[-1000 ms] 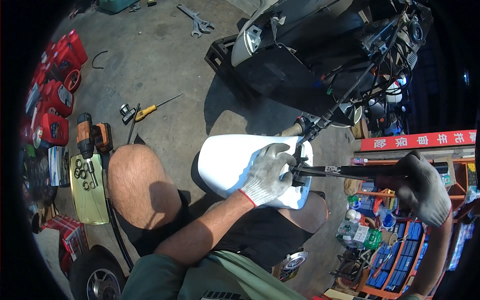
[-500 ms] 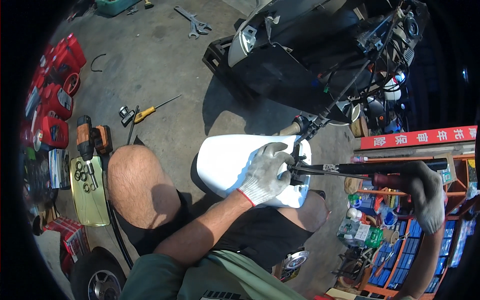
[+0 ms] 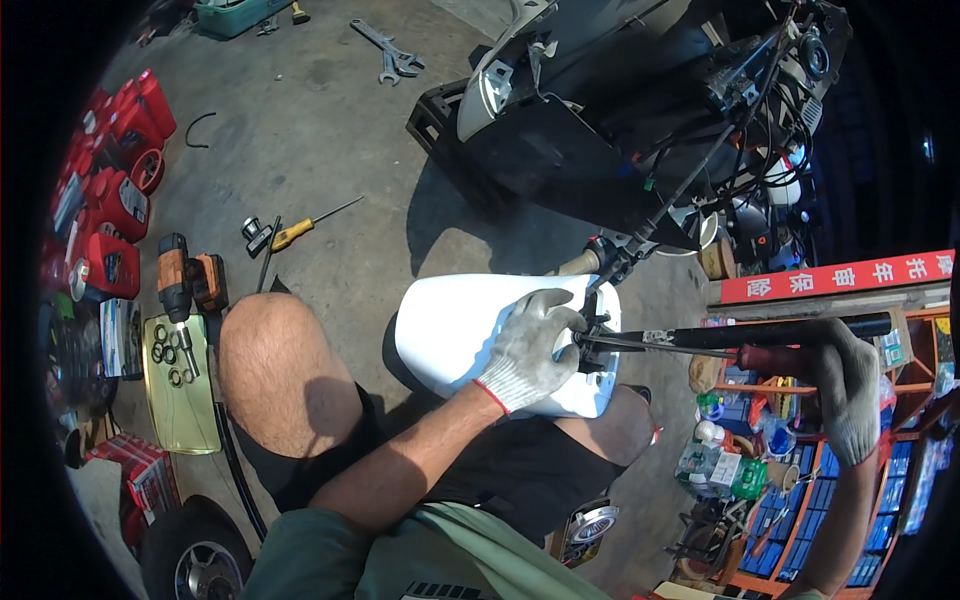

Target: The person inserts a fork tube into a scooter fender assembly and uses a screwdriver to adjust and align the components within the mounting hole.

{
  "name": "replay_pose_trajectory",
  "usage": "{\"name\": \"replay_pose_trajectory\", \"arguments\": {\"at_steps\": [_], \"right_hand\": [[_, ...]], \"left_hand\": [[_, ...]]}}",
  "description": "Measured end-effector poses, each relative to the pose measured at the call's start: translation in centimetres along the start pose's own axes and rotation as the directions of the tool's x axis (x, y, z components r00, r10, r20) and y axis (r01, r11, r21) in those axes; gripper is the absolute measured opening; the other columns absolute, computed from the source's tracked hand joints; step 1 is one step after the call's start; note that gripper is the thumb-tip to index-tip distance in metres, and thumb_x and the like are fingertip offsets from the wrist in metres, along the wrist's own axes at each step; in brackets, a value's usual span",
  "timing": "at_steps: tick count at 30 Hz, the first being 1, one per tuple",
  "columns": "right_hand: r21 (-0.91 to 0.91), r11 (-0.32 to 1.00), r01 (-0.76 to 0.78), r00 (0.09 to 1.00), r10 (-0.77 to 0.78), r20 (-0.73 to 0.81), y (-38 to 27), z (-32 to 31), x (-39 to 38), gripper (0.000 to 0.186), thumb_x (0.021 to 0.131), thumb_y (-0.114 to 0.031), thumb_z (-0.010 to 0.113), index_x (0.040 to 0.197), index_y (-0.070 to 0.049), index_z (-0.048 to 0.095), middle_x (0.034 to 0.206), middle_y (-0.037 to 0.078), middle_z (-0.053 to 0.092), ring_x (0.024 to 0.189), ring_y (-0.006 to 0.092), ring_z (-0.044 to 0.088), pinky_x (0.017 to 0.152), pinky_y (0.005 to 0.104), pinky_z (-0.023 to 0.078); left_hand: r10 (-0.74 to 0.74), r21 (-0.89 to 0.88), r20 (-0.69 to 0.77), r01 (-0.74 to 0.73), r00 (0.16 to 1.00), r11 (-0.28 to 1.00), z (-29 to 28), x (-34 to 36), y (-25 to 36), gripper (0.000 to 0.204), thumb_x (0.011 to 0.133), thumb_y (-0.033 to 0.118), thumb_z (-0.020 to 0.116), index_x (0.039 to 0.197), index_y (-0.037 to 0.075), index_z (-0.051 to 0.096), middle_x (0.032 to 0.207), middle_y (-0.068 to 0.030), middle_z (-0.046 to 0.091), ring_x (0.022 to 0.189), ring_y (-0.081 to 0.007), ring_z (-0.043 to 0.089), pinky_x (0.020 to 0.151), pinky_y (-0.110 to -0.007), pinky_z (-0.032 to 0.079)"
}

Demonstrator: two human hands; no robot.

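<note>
A white fender, wide and curved, sits over my thighs. A black bracket crosses its right end, and a black tube runs right from there. My left hand, in a pale knit glove, lies over the fender with thumb and fingers closed at the bracket; the fingertips are partly hidden. My right hand, gloved too, is wrapped round the dark red handle of a long screwdriver beside the tube. The shaft points left along the tube, its tip reaching the bracket by my left fingers.
Ahead stands a partly stripped scooter with loose cables. On the floor are wrenches, a yellow-handled screwdriver and an orange impact driver. A tray holds metal rings. Red bottles line the left; orange shelving stands right.
My right hand and the screwdriver handle have shifted very slightly left. My left hand keeps its place on the bracket. The view has moved a little.
</note>
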State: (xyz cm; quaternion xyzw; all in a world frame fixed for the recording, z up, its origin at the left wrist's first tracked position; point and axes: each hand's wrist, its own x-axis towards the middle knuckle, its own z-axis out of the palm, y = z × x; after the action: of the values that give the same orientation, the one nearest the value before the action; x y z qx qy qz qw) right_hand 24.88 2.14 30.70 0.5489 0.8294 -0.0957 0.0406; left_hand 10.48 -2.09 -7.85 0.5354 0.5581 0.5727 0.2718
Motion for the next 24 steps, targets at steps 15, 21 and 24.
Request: {"name": "replay_pose_trajectory", "arguments": {"at_steps": [15,21,24], "right_hand": [[-0.119,0.974,0.194,0.981,-0.193,0.019,-0.3,-0.7,0.9,0.031,0.092,-0.013,0.06,0.118,0.003,0.068,0.101,0.011,0.069,0.09,0.0206,0.068,0.08,0.0331,0.055],[-0.239,0.901,0.362,0.926,-0.377,-0.017,-1.1,-0.3,0.6,0.026,0.095,-0.011,0.059,0.114,0.003,0.069,0.094,0.01,0.067,0.085,0.0198,0.066,0.08,0.0336,0.054],[-0.026,0.999,-0.036,0.999,0.037,0.034,-0.5,0.0,1.3,0.028,0.088,-0.004,0.062,0.113,0.005,0.068,0.103,0.012,0.065,0.098,0.0219,0.067,0.086,0.0343,0.055]], "left_hand": [[-0.024,0.022,0.015,0.023,1.0,0.999,-0.5,-0.2,0.2,0.033,0.082,0.015,0.078,0.115,0.012,0.073,0.142,-0.0152,0.059,0.135,-0.0376,0.056,0.117,-0.053,0.044],[-0.015,0.014,0.047,0.014,0.999,1.0,-0.4,0.1,0.7,0.034,0.084,0.011,0.075,0.117,0.011,0.07,0.141,-0.018,0.058,0.135,-0.0403,0.056,0.111,-0.053,0.05],[0.023,0.048,-0.009,-0.022,1.0,0.999,-0.4,-0.3,-0.2,0.034,0.083,0.01,0.075,0.116,0.01,0.069,0.141,-0.0185,0.058,0.134,-0.0405,0.056,0.109,-0.053,0.051]]}}
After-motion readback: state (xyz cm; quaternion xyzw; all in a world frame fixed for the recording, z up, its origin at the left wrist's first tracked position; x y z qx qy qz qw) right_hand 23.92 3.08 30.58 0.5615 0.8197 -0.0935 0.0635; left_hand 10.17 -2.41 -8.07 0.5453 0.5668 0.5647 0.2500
